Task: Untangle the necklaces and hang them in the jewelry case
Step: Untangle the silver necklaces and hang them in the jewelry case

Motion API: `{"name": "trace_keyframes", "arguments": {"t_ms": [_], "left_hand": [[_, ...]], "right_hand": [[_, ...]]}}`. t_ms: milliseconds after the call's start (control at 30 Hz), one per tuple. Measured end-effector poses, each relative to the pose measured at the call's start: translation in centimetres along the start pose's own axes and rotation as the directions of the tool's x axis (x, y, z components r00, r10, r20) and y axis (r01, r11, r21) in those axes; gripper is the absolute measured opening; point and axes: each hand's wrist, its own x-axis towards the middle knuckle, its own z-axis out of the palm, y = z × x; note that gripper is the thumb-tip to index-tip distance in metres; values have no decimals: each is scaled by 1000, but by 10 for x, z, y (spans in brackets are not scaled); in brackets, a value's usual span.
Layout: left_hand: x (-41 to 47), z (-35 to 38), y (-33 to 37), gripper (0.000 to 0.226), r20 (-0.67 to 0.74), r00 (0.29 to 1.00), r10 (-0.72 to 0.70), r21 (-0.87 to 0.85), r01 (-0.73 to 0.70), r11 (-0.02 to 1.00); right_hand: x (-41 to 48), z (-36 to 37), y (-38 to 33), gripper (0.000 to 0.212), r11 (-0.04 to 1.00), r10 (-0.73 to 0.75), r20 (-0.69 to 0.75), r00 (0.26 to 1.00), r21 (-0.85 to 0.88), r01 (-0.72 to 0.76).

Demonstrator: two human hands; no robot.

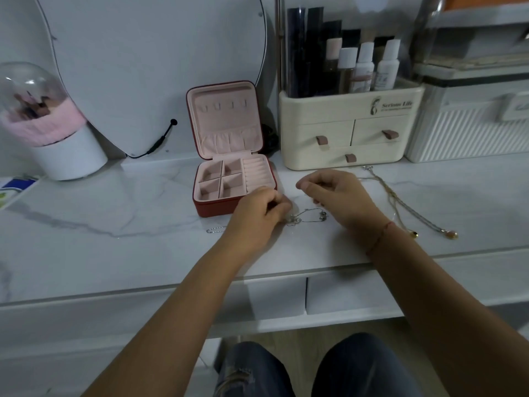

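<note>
left hand [259, 209] pinches silver necklace [310, 215], case [213, 209] open

The cream organizer [352, 110] carries "Serious Life" in dark script on its front, beside a small figure logo; the finer line beneath is too small to read. Print on the bottles [386, 67] and the ribbed box's label [515, 106] is illegible.
</note>
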Motion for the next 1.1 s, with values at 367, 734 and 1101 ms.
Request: {"name": "trace_keyframes", "arguments": {"t_ms": [367,734,1101], "left_hand": [[25,-10,33,10,-43,997,-64,-398,41,916],[38,-6,33,20,162,976,-144,-842,213,495],[31,-22,11,10,152,977,-150,-882,202,425]], "right_hand": [[-3,-5,-5,8,974,-21,170,985,224,-18],[2,-9,-3,22,870,28,153,988,483,-100],[5,-19,-8,30,560,223,181,958,781,-278]]}}
